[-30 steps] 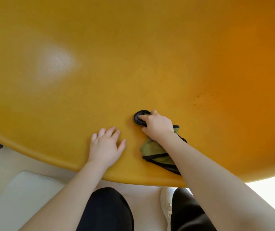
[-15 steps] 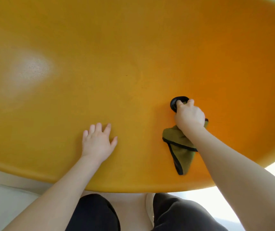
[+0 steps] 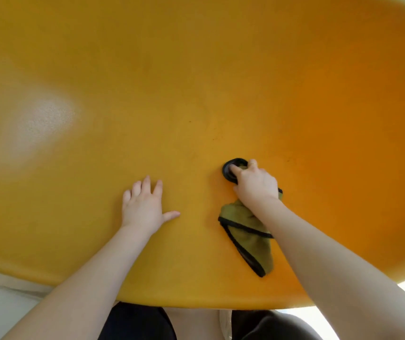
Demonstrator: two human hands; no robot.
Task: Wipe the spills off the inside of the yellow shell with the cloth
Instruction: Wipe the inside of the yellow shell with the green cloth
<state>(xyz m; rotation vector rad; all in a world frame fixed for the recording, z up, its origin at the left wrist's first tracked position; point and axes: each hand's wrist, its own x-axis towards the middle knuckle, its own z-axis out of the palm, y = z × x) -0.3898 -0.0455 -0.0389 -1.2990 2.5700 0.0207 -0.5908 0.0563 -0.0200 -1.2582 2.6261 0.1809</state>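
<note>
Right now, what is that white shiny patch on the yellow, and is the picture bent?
Head view: the pale patch is glare, light bouncing off the glossy yellow shell; the shell's near edge bows, from its own curve or the wide lens; the right hand and cloth look sharp, hardly blurred.

Yellow shell [image 3: 221, 69] interior lying open and bare above and to both sides of the grip. Black ring fitting [image 3: 231, 169] sitting right at the fingertips of the right hand [image 3: 255, 185], blocking a straight push forward. Olive cloth [image 3: 248, 239] trailing below the grip. Left hand [image 3: 142, 207] pressing flat, occupying the surface to the left. Faint specks, possibly spills, lying beyond the grip.
</note>
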